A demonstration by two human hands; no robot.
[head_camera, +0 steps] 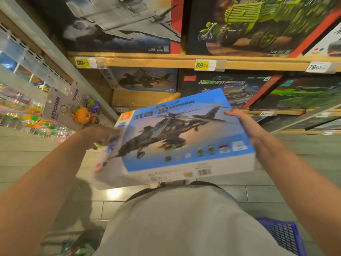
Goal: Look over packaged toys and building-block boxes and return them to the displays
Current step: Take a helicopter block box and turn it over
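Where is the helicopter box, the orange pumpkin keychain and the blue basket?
helicopter box (184, 137): head view, on the helicopter picture.
pumpkin keychain (83, 115): head view, on its orange body.
blue basket (284, 235): head view, on its mesh wall.

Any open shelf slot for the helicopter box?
One gap: bare wood below the dark helicopter box, left of the ship box. Top shelf is packed. Left hand and right hand grip the blue box.

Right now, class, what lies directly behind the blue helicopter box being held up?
Behind the helicopter box are shelf boxes and a wooden shelf edge; their lower parts are covered.
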